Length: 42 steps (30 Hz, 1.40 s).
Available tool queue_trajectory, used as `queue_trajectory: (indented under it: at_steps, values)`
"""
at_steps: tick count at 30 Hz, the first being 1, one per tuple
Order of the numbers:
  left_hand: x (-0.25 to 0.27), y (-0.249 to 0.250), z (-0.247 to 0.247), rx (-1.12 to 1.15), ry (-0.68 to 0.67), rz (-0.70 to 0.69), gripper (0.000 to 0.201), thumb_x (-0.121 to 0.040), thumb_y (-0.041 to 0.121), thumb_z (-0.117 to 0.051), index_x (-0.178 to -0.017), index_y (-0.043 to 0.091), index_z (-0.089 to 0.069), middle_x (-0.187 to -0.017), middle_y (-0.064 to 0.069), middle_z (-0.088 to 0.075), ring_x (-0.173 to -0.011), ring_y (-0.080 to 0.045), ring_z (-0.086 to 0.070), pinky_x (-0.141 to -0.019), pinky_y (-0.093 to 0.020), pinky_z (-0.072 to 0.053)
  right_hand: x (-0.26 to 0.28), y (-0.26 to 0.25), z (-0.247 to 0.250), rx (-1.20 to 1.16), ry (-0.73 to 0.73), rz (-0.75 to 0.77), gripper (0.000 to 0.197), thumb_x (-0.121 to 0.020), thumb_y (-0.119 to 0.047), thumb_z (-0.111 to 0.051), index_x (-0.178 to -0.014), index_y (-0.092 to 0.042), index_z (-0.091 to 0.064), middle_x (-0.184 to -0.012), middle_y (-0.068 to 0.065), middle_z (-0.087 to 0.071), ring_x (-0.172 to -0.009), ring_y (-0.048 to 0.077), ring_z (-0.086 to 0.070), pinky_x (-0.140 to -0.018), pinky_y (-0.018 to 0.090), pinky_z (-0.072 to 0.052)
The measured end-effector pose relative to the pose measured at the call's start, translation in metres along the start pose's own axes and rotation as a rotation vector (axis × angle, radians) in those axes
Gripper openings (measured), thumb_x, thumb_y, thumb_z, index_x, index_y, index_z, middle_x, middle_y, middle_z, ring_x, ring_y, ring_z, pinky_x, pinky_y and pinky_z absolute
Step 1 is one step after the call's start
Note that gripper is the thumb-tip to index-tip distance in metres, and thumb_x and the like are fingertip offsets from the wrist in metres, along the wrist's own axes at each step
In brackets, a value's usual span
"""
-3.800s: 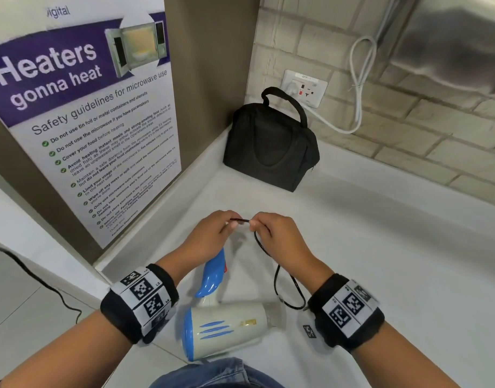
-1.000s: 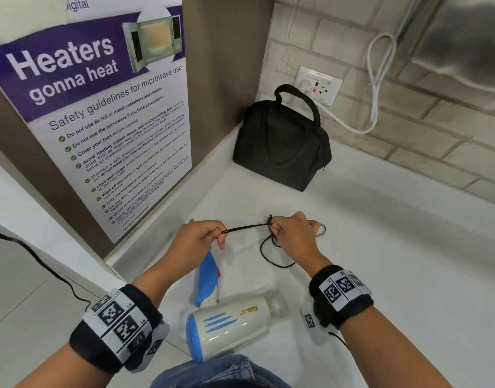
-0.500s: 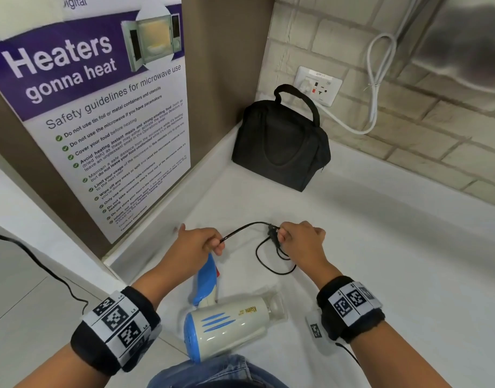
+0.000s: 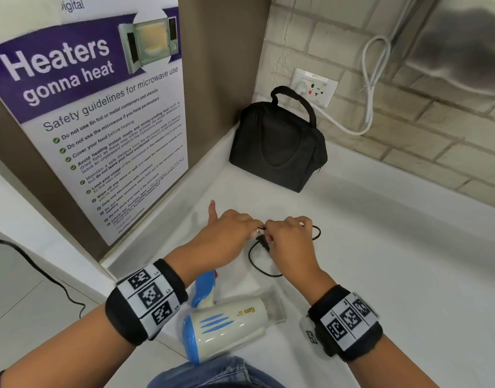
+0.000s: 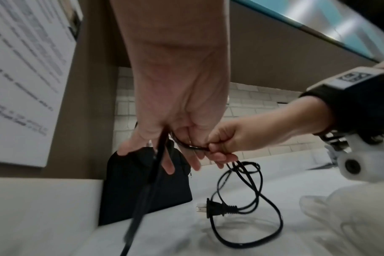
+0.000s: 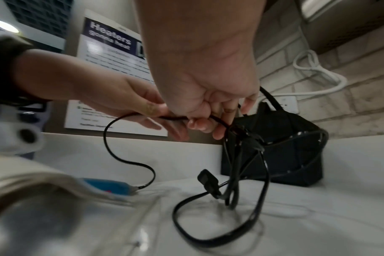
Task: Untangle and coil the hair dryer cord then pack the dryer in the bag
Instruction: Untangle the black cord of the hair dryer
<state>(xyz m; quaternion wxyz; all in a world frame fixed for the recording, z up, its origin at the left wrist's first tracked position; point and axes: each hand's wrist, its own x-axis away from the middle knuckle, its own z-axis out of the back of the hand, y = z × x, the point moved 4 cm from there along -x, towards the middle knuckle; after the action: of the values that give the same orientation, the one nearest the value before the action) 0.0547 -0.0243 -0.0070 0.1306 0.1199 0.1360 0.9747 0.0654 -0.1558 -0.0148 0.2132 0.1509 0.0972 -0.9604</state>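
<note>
Head view: both hands meet over the counter (image 4: pixel 408 261), working the cord (image 4: pixel 257 264) between them.
Left hand (image 4: pixel 226 233): fingers mostly straight, the cord running across them; whether the thumb pins it, I cannot tell.
Right hand (image 4: pixel 289 242): curled round a bunch of gathered loops, which hang below it.
Plug (image 5: pixel 217 208): lies free on the counter under the right hand, at the end of a slack loop.
Dryer (image 4: pixel 226 329): on its side near the wrists, cord running from its blue handle up to the left hand.
Bag (image 4: pixel 277 147): beyond the hands in the corner, upright; looks shut.
Progress: coiling under way, a few loops made; remaining slack, the plug end and packing are left, as I judge.
</note>
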Motion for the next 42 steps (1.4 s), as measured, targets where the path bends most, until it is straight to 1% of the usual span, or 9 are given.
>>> queue_trajectory:
  at_steps: [3,7,10,15,22,25,31,35,42]
  values:
    - [0.002,0.007,0.002,-0.082,-0.062,0.005,0.023,-0.091,0.004,-0.043,-0.101,0.017,-0.059,-0.103,-0.004,-0.062,-0.118,-0.022,-0.044,-0.115,-0.059,0.005,0.003,-0.011,0.000,0.006,0.016,0.089,0.036,-0.051,0.011,-0.063,-0.055,-0.022,-0.049,-0.045,-0.008,-0.049,-0.055,0.017,-0.049,-0.077,0.029,-0.023]
    - [0.004,0.004,0.011,0.010,0.134,-0.092,0.021,-0.087,0.005,-0.053,-0.089,0.018,-0.068,-0.101,-0.002,-0.067,-0.107,-0.018,-0.050,-0.111,-0.049,-0.010,0.004,-0.011,0.001,-0.068,0.020,0.134,0.027,-0.062,0.004,-0.056,-0.057,-0.022,-0.047,-0.050,-0.008,-0.053,-0.060,0.018,-0.049,-0.076,0.027,-0.019]
    - [0.001,0.003,0.008,-0.016,-0.060,0.000,0.020,-0.082,0.000,-0.048,-0.070,0.015,-0.055,-0.077,0.001,-0.055,-0.087,-0.007,-0.047,-0.117,-0.043,0.009,0.003,-0.008,-0.004,-0.124,-0.029,0.125,0.026,-0.067,0.001,-0.050,-0.059,-0.023,-0.043,-0.051,-0.008,-0.051,-0.063,0.017,-0.047,-0.078,0.027,-0.018]
    - [0.026,-0.012,-0.001,0.202,0.177,-0.183,0.029,-0.074,-0.016,-0.040,-0.075,0.003,-0.062,-0.076,-0.006,-0.064,-0.088,-0.018,-0.055,-0.116,-0.036,0.009,0.001,0.010,-0.021,-0.127,-0.142,0.030,0.032,-0.071,0.006,-0.048,-0.061,-0.023,-0.040,-0.053,-0.013,-0.035,-0.066,0.013,-0.039,-0.081,0.025,-0.016]
    - [0.040,-0.030,-0.001,0.421,0.335,-0.187,0.044,-0.080,-0.014,-0.041,-0.068,0.025,-0.055,-0.067,0.013,-0.055,-0.083,0.006,-0.050,-0.110,-0.016,0.012,-0.001,0.015,-0.028,-0.194,-0.240,0.011,0.029,-0.069,0.010,-0.042,-0.064,-0.019,-0.044,-0.057,-0.011,-0.040,-0.066,0.015,-0.041,-0.079,0.026,-0.024]
    - [0.042,-0.038,0.001,0.443,0.357,-0.176,0.043,-0.082,-0.011,-0.043,-0.082,0.030,-0.052,-0.067,0.023,-0.051,-0.088,0.009,-0.048,-0.111,-0.017,0.010,-0.003,0.020,-0.030,-0.219,-0.254,-0.015,0.029,-0.071,0.009,-0.042,-0.064,-0.019,-0.044,-0.061,-0.006,-0.046,-0.068,0.019,-0.047,-0.080,0.027,-0.026]
    - [0.048,-0.054,-0.002,0.501,0.356,-0.133,0.059,-0.085,-0.010,-0.043,-0.058,0.042,-0.048,-0.078,0.032,-0.058,-0.089,0.007,-0.051,-0.113,-0.023,0.004,-0.001,0.029,-0.038,-0.242,-0.340,-0.092,0.027,-0.080,0.004,-0.044,-0.067,-0.019,-0.043,-0.059,-0.013,-0.039,-0.073,0.016,-0.046,-0.079,0.030,-0.028]
    - [0.046,-0.062,-0.011,0.485,0.305,-0.063,0.062,-0.090,-0.005,-0.043,-0.065,0.051,-0.052,-0.083,0.033,-0.059,-0.089,0.002,-0.052,-0.114,-0.031,0.003,0.001,0.030,-0.037,-0.255,-0.392,-0.094,0.028,-0.082,0.003,-0.043,-0.066,-0.019,-0.038,-0.060,-0.014,-0.037,-0.074,0.017,-0.043,-0.059,0.026,-0.034]
    - [0.040,-0.059,-0.015,0.337,0.204,0.097,0.039,-0.095,0.002,-0.040,-0.080,0.031,-0.061,-0.078,0.018,-0.063,-0.092,-0.006,-0.059,-0.116,-0.050,0.011,0.006,0.040,-0.025,-0.131,-0.401,-0.210,0.044,-0.083,0.001,-0.038,-0.057,-0.034,-0.038,-0.066,-0.014,-0.051,-0.077,0.011,-0.048,-0.085,0.032,-0.020]
